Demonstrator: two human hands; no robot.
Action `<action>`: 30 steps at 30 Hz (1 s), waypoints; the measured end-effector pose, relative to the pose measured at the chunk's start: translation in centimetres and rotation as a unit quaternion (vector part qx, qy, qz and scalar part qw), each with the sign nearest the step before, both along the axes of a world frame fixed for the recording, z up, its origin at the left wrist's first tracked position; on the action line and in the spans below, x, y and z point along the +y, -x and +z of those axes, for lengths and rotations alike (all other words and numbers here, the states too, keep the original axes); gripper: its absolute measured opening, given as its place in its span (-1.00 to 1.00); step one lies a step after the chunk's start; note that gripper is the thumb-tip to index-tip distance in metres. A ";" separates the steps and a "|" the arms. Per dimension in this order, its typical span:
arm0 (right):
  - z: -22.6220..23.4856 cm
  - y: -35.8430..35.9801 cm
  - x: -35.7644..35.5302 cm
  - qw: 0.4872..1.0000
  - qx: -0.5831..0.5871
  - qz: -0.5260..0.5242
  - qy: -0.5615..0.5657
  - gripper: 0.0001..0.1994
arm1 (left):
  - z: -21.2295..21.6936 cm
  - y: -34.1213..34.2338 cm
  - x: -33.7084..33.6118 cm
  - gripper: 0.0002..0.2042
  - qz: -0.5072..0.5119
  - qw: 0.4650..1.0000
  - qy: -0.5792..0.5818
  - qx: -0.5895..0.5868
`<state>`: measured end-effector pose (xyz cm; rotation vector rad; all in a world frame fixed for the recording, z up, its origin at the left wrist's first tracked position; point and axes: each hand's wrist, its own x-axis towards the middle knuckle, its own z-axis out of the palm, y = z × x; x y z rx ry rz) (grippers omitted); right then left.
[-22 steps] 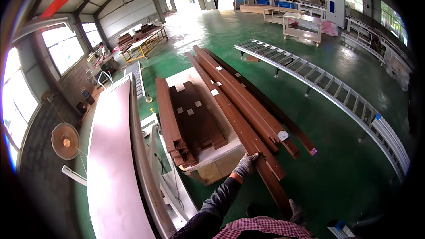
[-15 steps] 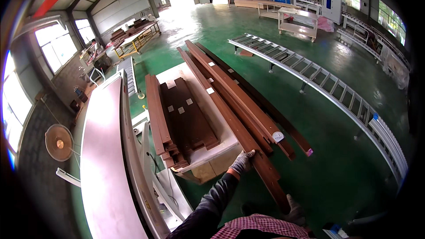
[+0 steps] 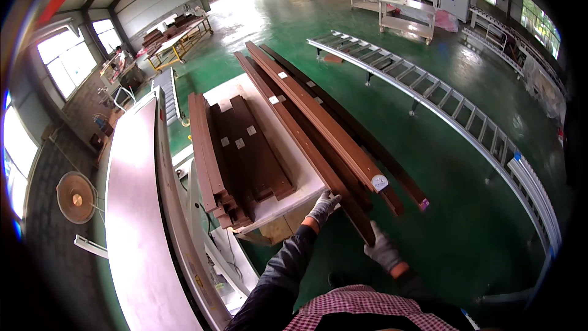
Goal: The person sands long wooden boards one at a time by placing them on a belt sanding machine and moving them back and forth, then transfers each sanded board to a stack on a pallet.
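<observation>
A long brown board lies lengthwise at the right side of a pale-topped stand, its near end jutting toward me. My left hand, in a grey glove, grips its left edge near the stand's front corner. At the near end, my right hand, also gloved, is closed around the board's tip with the thumb up. Right beside it lie more long brown boards, one with a round white label at its near end. A stack of shorter brown boards sits on the stand to the left.
On the left runs a long machine with a pale, shiny top. A metal roller conveyor crosses the right side above a green floor. Farther back stand a white cart and a yellow-framed table loaded with boards.
The gripped board has slid away from me, its near end now farther forward. My right hand has moved forward with it, and my left stays on its edge. The view has shifted slightly.
</observation>
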<state>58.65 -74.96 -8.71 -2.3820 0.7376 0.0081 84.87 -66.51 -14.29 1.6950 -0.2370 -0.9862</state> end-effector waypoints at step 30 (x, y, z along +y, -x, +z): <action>-7.7 -4.3 -2.7 0.993 0.068 0.040 0.089 -0.01 | -6.3 19.5 24.2 -0.61 0.167 0.950 0.048 0.260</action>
